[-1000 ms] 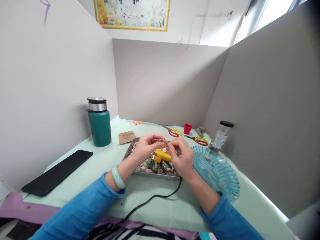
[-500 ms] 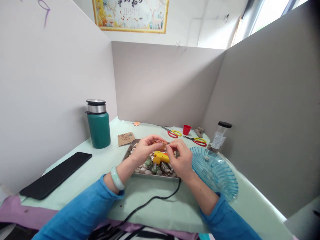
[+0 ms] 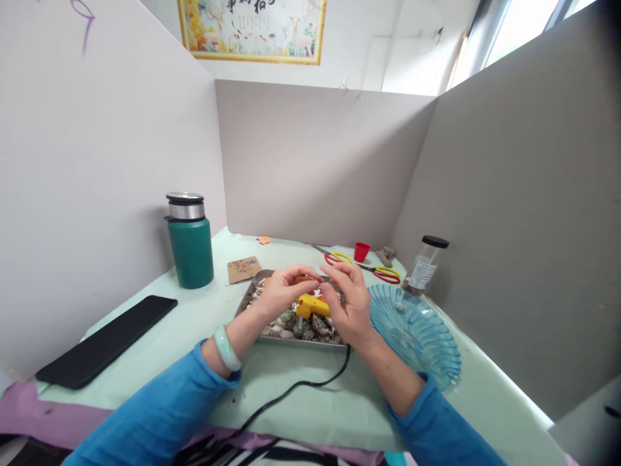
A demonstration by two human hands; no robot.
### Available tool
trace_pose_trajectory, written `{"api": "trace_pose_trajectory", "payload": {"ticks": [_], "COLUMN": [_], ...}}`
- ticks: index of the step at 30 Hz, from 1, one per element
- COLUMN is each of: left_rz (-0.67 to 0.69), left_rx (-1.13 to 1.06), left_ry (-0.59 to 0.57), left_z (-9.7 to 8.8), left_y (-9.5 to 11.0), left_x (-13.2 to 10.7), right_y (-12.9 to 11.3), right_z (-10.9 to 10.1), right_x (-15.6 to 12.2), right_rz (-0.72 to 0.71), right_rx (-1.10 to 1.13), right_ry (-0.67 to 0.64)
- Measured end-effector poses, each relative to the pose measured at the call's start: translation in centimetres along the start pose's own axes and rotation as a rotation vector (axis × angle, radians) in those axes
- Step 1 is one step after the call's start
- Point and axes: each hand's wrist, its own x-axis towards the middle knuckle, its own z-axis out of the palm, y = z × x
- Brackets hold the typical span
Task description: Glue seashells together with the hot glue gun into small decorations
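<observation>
My left hand (image 3: pixel 283 290), with a pale green bangle (image 3: pixel 227 349) at its wrist, is over the tray (image 3: pixel 301 342). Its thumb and fingertips come together in a pinch. A bit of orange (image 3: pixel 303 280) shows in the gap behind the thumb; whether it is held or lies beyond is unclear. My right hand (image 3: pixel 352 307) faces it at close range, thumb and fingers apart, nothing visible in its grasp. Below both hands a yellow glue gun (image 3: pixel 313 306) rests on shells and stones (image 3: pixel 291 327) in the tray.
A black cable (image 3: pixel 295 385) runs toward the front edge. Right stand a blue glass plate (image 3: pixel 420 336) and a black-lidded jar (image 3: pixel 424 265). Behind are scissors (image 3: pixel 385 274), a red cup (image 3: pixel 361 252) and a brown card (image 3: pixel 244 269). Left are a green flask (image 3: pixel 190 252) and black slab (image 3: pixel 109 340).
Half a second ago both hands pinched a thin orange piece between them. Now my right fingers have lifted and spread away, and the piece no longer shows above the left fingertips.
</observation>
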Motion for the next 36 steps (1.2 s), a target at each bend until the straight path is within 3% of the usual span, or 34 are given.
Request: {"api": "trace_pose_trajectory", "payload": {"ticks": [6, 18, 25, 36], "left_rz": [-0.003, 0.004, 0.071, 0.046], "left_rx": [-0.011, -0.096, -0.196, 0.004], "left_ry": [0.006, -0.058, -0.102, -0.107], "left_z": [0.03, -0.04, -0.22, 0.12], "left_y": [0.02, 0.10, 0.02, 0.29], "left_x": [-0.02, -0.27, -0.32, -0.30], "right_y": [0.40, 0.08, 0.10, 0.02], "right_z": [-0.03, -0.75, -0.76, -0.50], "right_x": [-0.03, -0.04, -0.07, -0.07], "right_rz": [-0.086, -0.107, -0.136, -0.090], "right_rx": [-0.074, -0.033, -0.010, -0.019], "right_ry": [-0.065, 0.092, 0.077, 0.026]}}
